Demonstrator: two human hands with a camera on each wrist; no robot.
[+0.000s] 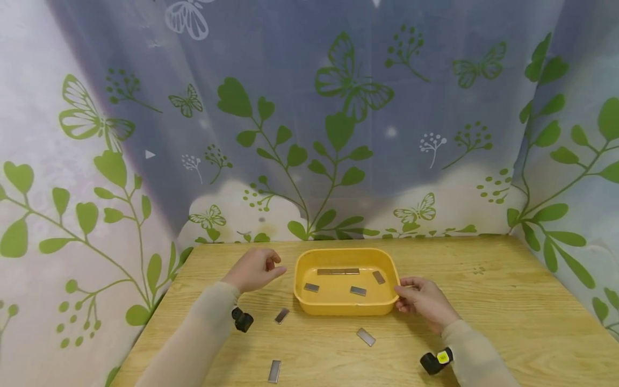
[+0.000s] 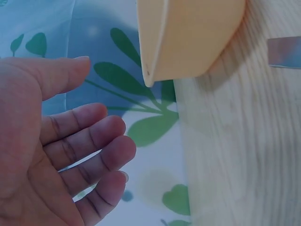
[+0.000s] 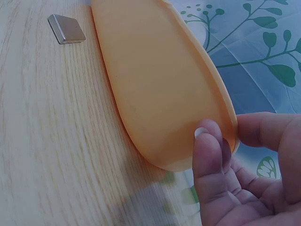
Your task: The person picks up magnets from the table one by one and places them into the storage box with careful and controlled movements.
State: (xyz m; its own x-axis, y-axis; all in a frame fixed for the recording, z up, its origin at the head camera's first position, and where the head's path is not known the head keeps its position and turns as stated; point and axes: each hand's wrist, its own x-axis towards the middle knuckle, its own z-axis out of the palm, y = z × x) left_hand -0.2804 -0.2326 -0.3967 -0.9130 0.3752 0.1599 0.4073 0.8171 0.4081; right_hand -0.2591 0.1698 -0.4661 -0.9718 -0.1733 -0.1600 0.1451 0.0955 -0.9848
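Your right hand [image 1: 425, 305] pinches the yellow tub [image 1: 345, 310] — step likely steadying — left hand [image 1: 255, 270] relaxed, empty; next move probably calls for pinching a bar [image 1: 282, 315].

cream sleeves [image 1: 198, 333], black wrist cameras [image 1: 243, 320], one yellow label [image 1: 443, 356]

A wood-grained table [image 1: 512, 301] carries a yellow basin [image 1: 345, 310] — and three grey blocks [image 1: 366, 337].
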